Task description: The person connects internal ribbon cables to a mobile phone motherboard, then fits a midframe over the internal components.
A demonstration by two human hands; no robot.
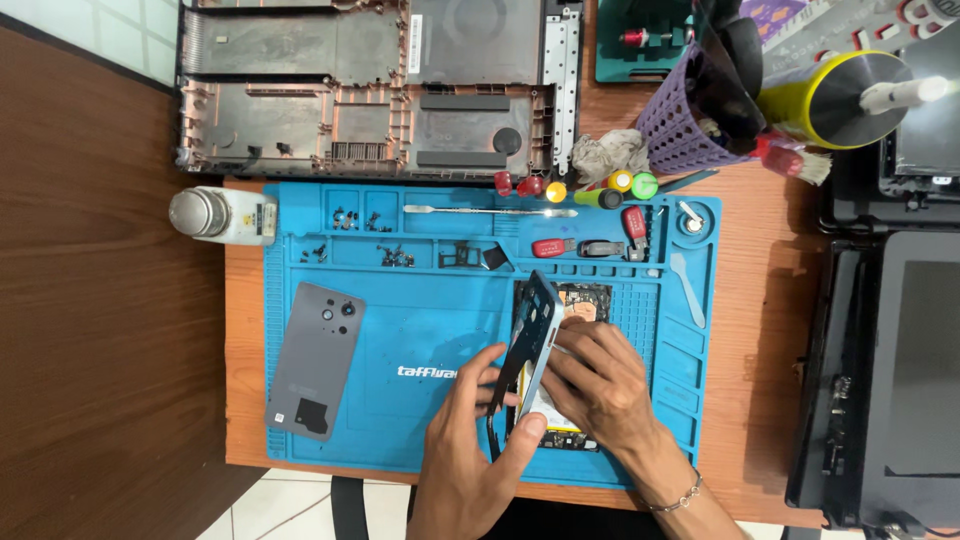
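Note:
A phone's dark middle frame point(530, 335) is tilted up on edge over the blue repair mat point(400, 330). My left hand point(470, 440) grips the lower part of this frame with thumb and fingers. Beneath it lies the phone's body point(580, 300) with exposed internals and a pale battery. My right hand point(600, 385) presses flat on that body, fingers toward the frame. A grey phone back cover point(316, 358) with camera holes lies face down on the mat's left side.
Small screws point(395, 255), a metal spudger point(490, 211), red and black tools point(585, 247) and a plastic pry tool point(688, 290) fill the mat's trays. A laptop base point(370, 90) lies behind. A white bottle point(222, 215) stands left; a purple basket point(690, 110) and dark devices point(890, 370) stand right.

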